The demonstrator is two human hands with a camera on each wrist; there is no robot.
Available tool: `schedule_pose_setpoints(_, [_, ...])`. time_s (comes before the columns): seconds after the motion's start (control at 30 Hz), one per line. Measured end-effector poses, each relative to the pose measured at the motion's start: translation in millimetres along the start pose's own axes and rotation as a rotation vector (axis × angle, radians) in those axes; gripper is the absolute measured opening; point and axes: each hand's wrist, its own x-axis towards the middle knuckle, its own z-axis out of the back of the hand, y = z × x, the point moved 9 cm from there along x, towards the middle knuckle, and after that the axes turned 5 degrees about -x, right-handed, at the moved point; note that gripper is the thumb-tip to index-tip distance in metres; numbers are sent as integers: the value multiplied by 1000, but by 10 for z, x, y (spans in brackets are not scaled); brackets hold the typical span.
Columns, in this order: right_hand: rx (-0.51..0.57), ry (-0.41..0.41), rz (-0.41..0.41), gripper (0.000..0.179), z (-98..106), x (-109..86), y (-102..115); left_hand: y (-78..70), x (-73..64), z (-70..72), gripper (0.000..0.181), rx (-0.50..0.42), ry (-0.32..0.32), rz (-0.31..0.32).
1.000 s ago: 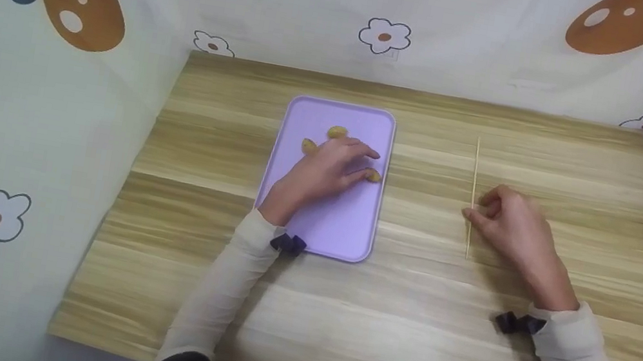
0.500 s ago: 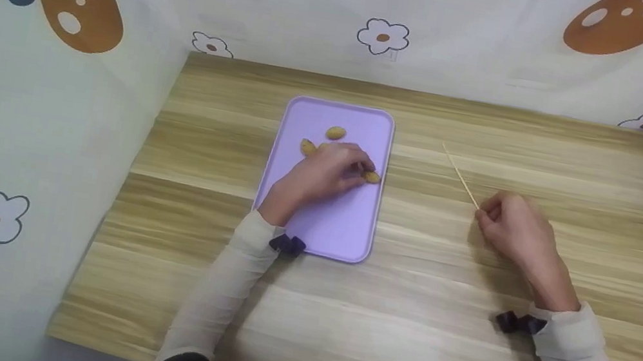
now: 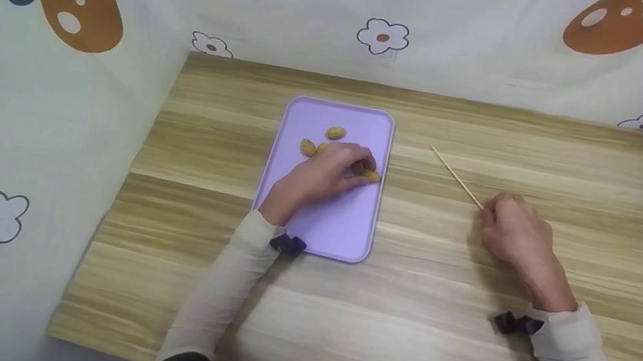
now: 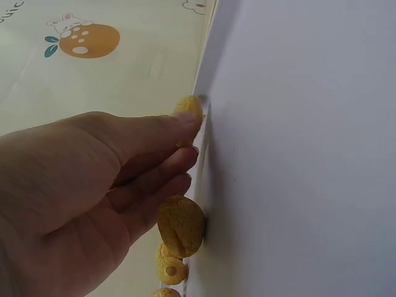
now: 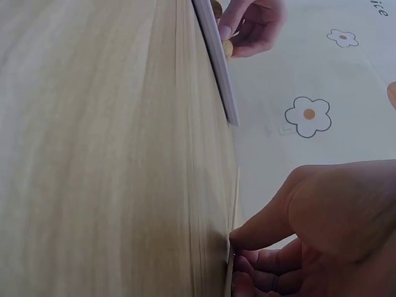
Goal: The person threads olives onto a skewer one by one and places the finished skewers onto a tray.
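Observation:
On the lilac tray [image 3: 332,234] in the head view, my left hand [image 3: 323,168] pinches a small yellow-brown, potato-like lump [image 3: 371,176] near the tray's right edge. The left wrist view shows my thumb [image 4: 154,133] against that lump [image 4: 192,110], with fingertips below it. Several similar lumps, such as one at the back [image 3: 336,133] and one on the left [image 3: 308,148], lie around the hand, which partly hides some. Over the table to the right, my right hand [image 3: 515,232] pinches the end of a thin wooden skewer [image 3: 456,177], whose free end points back and left.
A wood-grain table [image 3: 414,327] carries the tray, left of the skewer. Pale cloth [image 3: 299,0] printed with flowers and rabbits closes in the back and both sides. A dark clip-like piece is on each sleeve cuff [image 3: 567,333].
My right hand has taken hold of the skewer, which lay nearly straight front to back, and swung its far end left. My left fingers have closed in on the lump at the tray's edge.

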Motion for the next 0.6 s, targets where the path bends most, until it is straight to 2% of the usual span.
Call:
schedule_pose_setpoints(0.1, [20,-10,-4,25,8,-9,-10,-10,2,60,25,-28,-42,-18])
schedule_pose_setpoints(0.2, [41,-24,9,21,31,-17,-4,-12,-7,140,26,-106,-92,-24])
schedule_pose_setpoints(0.4, [89,-75,70,17,98,-15,61,33,-44,285,34,-356,-192,-17])
schedule_pose_setpoints(0.6, [140,-128,120,24,156,7,124,113,-77,415,35,-647,-281,-1])
